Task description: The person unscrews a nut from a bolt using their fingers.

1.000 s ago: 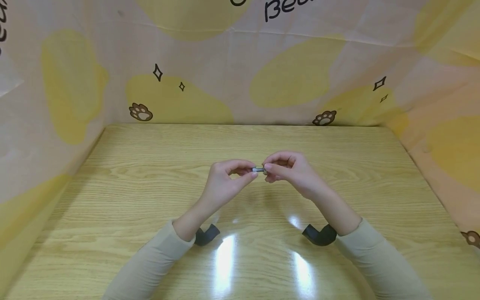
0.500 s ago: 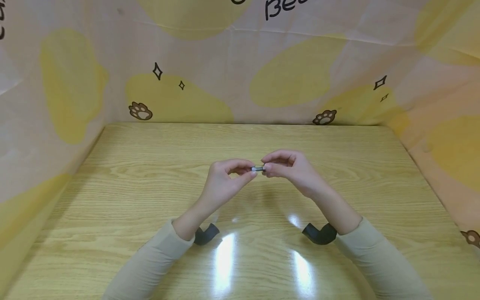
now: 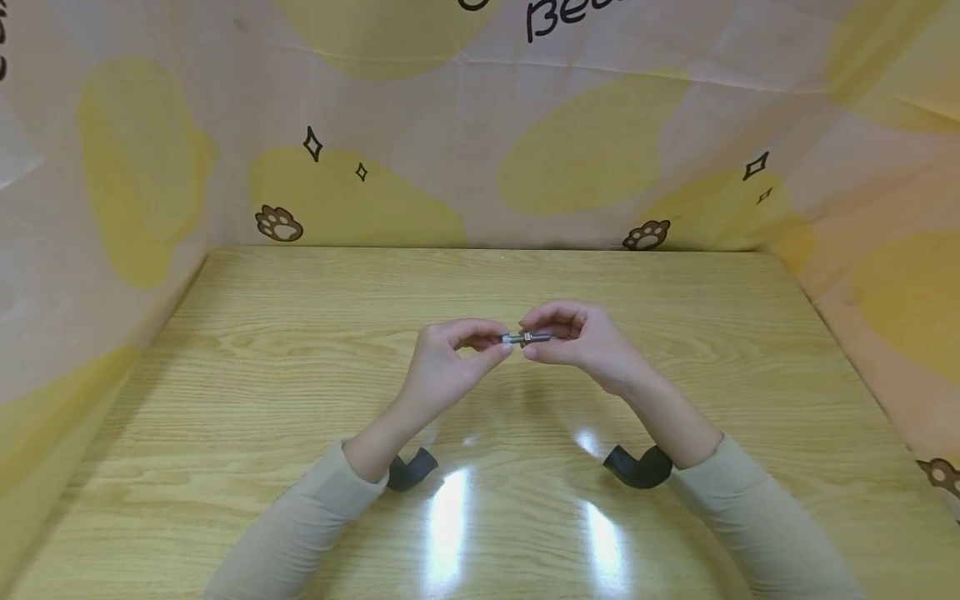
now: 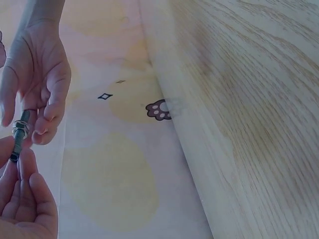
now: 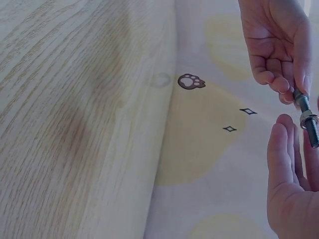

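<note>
Silvery threaded bolt (image 3: 515,338), roughly level, one end pinched by left hand (image 3: 452,367). Metal nut (image 3: 527,337) around shaft, partway along.

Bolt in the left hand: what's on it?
A nut sits partway along the threads of the bolt; a flange or washer seems to be against it. The left hand covers part of the end it pinches. Threads inside the nut are hidden.

Silver-grey threaded metal bolt (image 4: 18,142) and silver-grey metal nut (image 4: 20,128) against a yellow-tan, wood-grained table (image 3: 337,325).
Plain beige fabric sleeves (image 3: 300,529) and two curved black pieces (image 3: 639,469) show near; the far pale-pinkish cloth backdrop (image 3: 450,117) carries yellow blobs (image 3: 596,146), brown paw prints (image 3: 647,236), black-outlined diamonds (image 3: 756,166), black lettering (image 3: 573,12).
</note>
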A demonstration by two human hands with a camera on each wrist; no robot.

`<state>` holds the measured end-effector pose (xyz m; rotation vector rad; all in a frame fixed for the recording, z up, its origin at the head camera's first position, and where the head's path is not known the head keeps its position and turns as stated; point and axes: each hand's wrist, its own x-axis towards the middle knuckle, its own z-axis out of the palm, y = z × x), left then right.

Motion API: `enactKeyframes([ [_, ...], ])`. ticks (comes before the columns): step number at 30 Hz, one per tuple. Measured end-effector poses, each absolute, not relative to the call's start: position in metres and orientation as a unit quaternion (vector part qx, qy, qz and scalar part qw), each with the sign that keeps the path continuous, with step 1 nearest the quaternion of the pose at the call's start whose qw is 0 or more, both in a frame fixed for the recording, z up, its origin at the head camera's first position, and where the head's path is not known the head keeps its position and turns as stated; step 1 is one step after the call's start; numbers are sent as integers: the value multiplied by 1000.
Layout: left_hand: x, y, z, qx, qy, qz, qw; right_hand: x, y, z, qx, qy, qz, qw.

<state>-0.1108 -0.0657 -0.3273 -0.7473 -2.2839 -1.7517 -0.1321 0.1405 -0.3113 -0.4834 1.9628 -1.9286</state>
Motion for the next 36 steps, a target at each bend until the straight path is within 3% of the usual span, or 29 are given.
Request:
enactKeyframes([
  [23,-111,-66,-328,-258,-757,-593,86,-132,139,-310,-161,698,-668,202],
  [30,-112,-66,-329,-260,-754,-597,87,-132,141,-313,-196,683,-680,178],
  [36,-112,-66,-329,-257,-759,-590,98,-134,141,-313,-185,682,-682,189],
])
